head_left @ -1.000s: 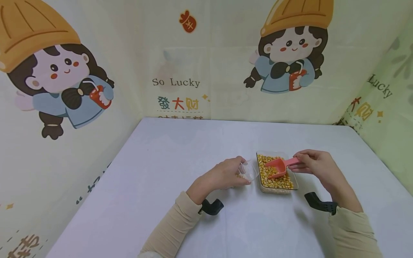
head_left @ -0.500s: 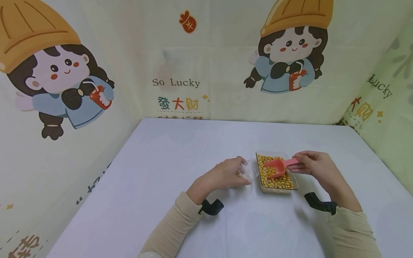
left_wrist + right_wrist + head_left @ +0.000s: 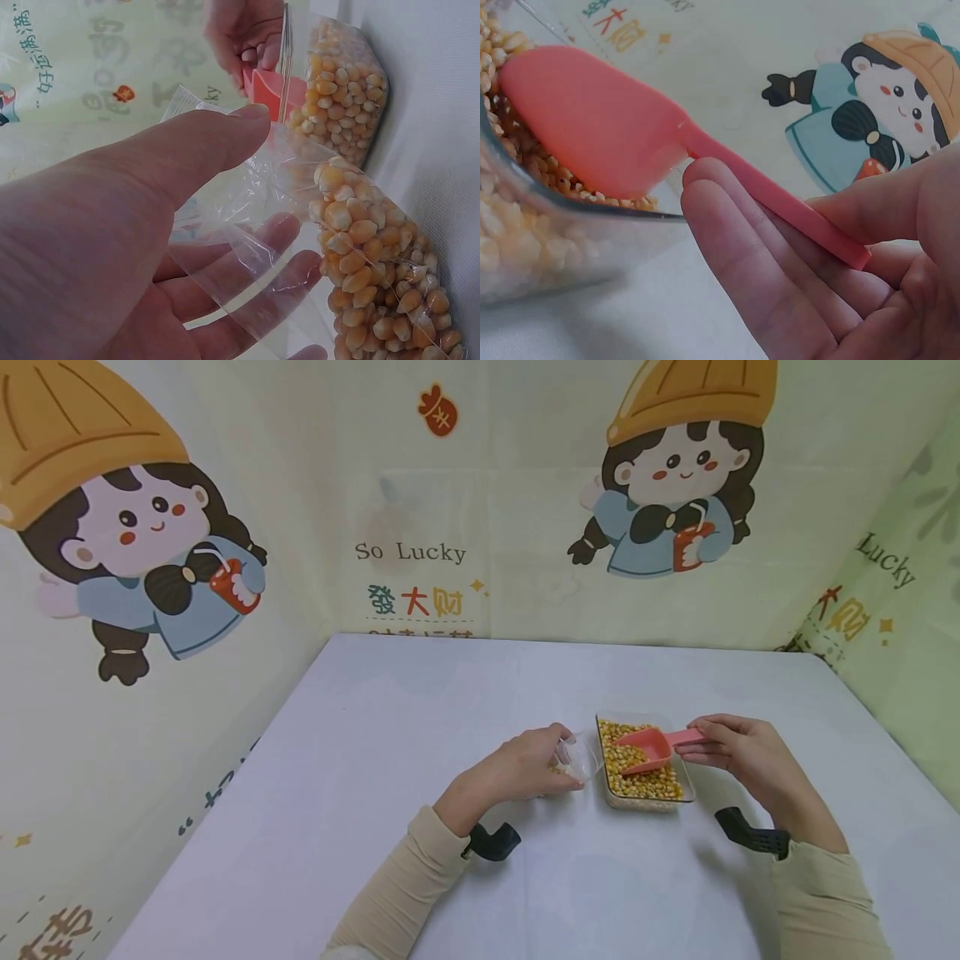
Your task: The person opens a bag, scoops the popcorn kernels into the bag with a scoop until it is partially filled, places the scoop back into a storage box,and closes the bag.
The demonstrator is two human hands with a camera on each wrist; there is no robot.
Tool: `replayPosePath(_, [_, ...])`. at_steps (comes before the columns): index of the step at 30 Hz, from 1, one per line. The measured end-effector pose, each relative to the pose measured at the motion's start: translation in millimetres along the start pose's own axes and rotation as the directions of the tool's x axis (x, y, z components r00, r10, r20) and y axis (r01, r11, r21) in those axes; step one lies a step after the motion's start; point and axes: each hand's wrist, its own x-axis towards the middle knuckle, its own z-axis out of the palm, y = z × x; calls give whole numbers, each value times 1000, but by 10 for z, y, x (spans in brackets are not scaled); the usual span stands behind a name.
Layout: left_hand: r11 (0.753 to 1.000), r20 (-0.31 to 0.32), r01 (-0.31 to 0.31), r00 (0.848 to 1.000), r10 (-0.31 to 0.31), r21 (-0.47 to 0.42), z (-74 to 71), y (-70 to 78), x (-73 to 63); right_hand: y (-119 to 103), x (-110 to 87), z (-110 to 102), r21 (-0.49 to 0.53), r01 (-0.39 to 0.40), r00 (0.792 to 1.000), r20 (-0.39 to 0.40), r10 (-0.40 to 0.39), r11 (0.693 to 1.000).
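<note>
My left hand (image 3: 525,766) holds the mouth of a clear plastic bag (image 3: 579,756), thumb on one side and fingers on the other. In the left wrist view, corn kernels (image 3: 382,277) fill the bag's lower part. Just right of it stands a clear rectangular container (image 3: 641,805), full of yellow corn kernels (image 3: 652,787). My right hand (image 3: 750,760) grips the handle of a pink scoop (image 3: 651,747) over the container's right side. The scoop's blade is down among the kernels; in the right wrist view its smooth underside (image 3: 592,120) shows, and its tip is partly hidden.
A white-covered table (image 3: 420,710) carries the bag and container. Printed cloth (image 3: 525,510) with cartoon figures hangs behind and at both sides. A black wrist mount (image 3: 495,842) sticks out below the left hand, another mount (image 3: 750,833) below the right.
My right hand has shifted slightly right and towards me, and the scoop has slid a little right in the kernels. The left hand and bag stay in place.
</note>
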Motion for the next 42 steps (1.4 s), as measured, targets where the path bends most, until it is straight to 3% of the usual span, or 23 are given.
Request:
replayPosePath(8, [1000,-7,-7,1000,7,5,7,-6,-2,70,14,-46,121,-28,999,27,25,992])
replayPosePath(22, [1000,-19,-7,1000,7,17,3,3,-9,136,-11,-139,295,11,998,55,-29,955])
replayPosePath(34, [1000,-19,-13,1000,13,13,-4,11,-29,91,-53,-154,364,35,997,52,-58,931])
replayPosePath(42, [1000,-20,-13,1000,13,8,-9,12,-32,38,-73,-147,398,106,989,49,-137,911])
